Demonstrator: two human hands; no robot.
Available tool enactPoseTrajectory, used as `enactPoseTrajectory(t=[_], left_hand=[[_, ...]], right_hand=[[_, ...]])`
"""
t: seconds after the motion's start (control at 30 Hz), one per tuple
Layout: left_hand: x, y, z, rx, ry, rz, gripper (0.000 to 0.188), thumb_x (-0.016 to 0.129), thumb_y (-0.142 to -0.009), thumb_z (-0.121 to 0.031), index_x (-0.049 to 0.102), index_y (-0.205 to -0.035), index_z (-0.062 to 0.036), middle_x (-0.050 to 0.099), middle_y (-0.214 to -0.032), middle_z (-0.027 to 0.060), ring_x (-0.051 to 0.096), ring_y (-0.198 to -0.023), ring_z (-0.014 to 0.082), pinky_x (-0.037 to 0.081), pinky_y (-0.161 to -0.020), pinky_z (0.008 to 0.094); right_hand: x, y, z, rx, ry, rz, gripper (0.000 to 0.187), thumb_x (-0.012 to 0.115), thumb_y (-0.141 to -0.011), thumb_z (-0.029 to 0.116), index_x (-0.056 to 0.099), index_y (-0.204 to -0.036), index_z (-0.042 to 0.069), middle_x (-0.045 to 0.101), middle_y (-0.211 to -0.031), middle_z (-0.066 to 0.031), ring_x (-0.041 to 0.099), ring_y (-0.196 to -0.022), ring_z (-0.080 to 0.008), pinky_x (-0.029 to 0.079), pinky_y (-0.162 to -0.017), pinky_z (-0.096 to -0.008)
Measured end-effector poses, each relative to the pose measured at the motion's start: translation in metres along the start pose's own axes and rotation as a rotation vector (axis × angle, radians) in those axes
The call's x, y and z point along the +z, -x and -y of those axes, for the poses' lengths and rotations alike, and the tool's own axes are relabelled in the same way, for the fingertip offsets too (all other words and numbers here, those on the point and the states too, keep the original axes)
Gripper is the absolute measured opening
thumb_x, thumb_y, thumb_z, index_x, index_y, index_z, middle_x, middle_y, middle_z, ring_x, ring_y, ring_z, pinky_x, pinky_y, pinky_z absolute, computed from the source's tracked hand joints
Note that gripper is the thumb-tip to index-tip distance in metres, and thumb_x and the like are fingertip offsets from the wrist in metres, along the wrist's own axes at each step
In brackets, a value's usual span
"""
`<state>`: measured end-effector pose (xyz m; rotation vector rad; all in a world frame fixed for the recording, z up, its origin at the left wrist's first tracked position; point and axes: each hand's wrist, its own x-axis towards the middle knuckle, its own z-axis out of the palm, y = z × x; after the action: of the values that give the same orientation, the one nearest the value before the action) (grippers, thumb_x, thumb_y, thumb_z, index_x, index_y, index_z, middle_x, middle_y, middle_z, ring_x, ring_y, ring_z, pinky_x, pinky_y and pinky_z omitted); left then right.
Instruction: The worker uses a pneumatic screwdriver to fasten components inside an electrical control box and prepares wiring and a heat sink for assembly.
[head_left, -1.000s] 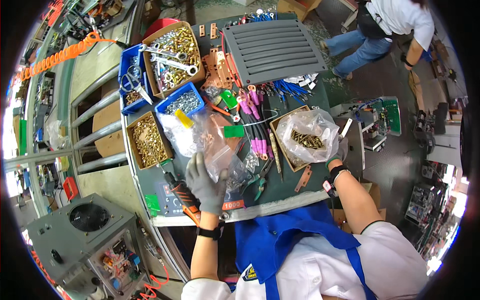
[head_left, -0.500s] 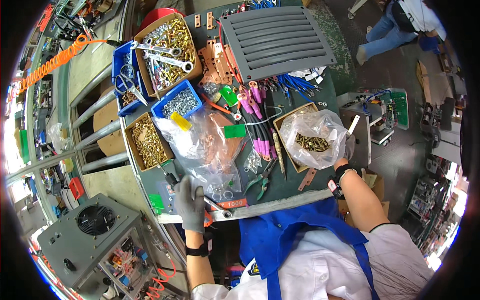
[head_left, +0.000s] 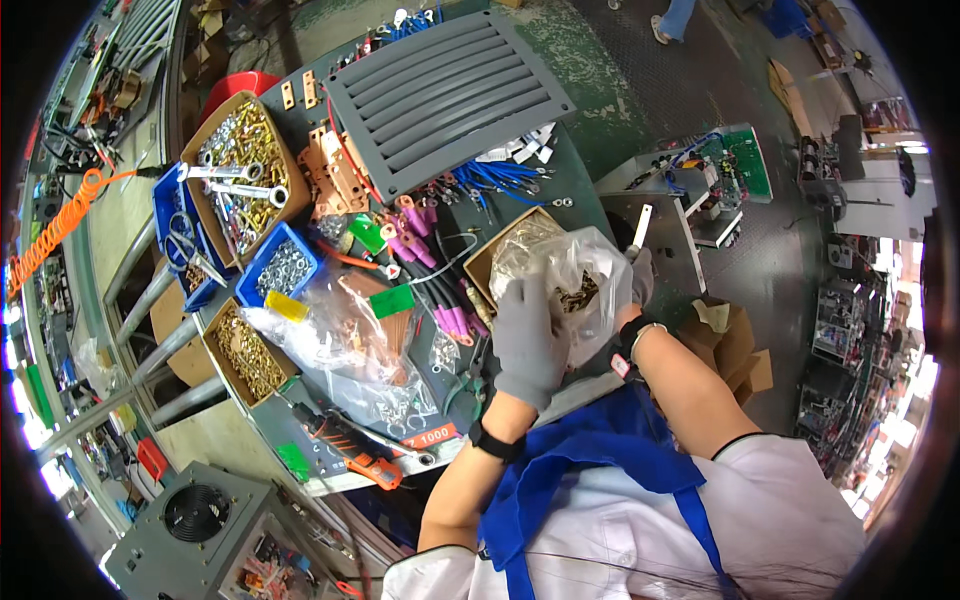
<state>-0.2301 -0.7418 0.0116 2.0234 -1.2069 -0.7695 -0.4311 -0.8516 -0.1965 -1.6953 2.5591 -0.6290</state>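
Observation:
A clear plastic bag (head_left: 585,262) of small brass parts sits in a brown cardboard box (head_left: 487,262) at the right of the workbench. My left hand (head_left: 528,342), in a grey glove, grips the bag's near left side. My right hand (head_left: 641,278), also gloved and wearing a wristband, holds the bag's right edge and is mostly hidden behind it. Both forearms come up from my blue apron.
A grey louvred panel (head_left: 450,90) lies at the back. On the left are blue bins (head_left: 283,268), boxes of brass screws (head_left: 243,350) and wrenches (head_left: 240,180). Loose clear bags (head_left: 340,350), pink terminals (head_left: 430,250) and an orange-black tool (head_left: 350,447) cover the middle. A circuit board (head_left: 740,165) sits far right.
My left hand has left the bench's front left edge and moved right onto the bag of brass parts. My right hand stays at the bag.

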Motion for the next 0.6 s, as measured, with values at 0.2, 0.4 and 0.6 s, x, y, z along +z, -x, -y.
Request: enactPoseTrajectory(t=[0.2, 0.4, 0.6], left_hand=[[0.003, 0.013, 0.005, 0.275, 0.105, 0.060, 0.058, 0.062, -0.070, 0.001, 0.061, -0.127, -0.0093, 0.058, -0.096, 0.0176, 0.060, -0.086, 0.0390, 0.051, -0.071, 0.0459], [0.011, -0.024, 0.001, 0.348, 0.074, 0.253, 0.051, 0.068, -0.081, -0.012, 0.058, -0.131, -0.0130, 0.057, -0.102, 0.0167, 0.060, -0.097, 0.0375, 0.051, -0.079, 0.0450], [-0.061, 0.003, 0.062, 0.116, -0.017, -0.551, 0.082, 0.082, -0.078, -0.046, 0.050, -0.137, 0.0009, 0.058, -0.127, 0.0200, 0.054, -0.122, 0.0364, 0.043, -0.103, 0.0446]], right_hand=[[-0.007, 0.005, -0.002, 0.002, -0.028, -0.009, 0.034, 0.048, -0.101, 0.030, 0.056, -0.090, -0.001, 0.059, -0.070, -0.0262, 0.059, -0.064, -0.0459, 0.045, -0.056, -0.0507], [-0.024, 0.002, 0.016, 0.099, -0.049, 0.323, 0.034, 0.048, -0.100, 0.031, 0.056, -0.091, 0.000, 0.060, -0.072, -0.0261, 0.059, -0.066, -0.0461, 0.045, -0.057, -0.0512], [-0.034, -0.005, 0.016, 0.096, -0.052, 0.349, 0.033, 0.047, -0.100, 0.032, 0.056, -0.091, 0.001, 0.060, -0.074, -0.0259, 0.059, -0.068, -0.0463, 0.045, -0.058, -0.0518]])
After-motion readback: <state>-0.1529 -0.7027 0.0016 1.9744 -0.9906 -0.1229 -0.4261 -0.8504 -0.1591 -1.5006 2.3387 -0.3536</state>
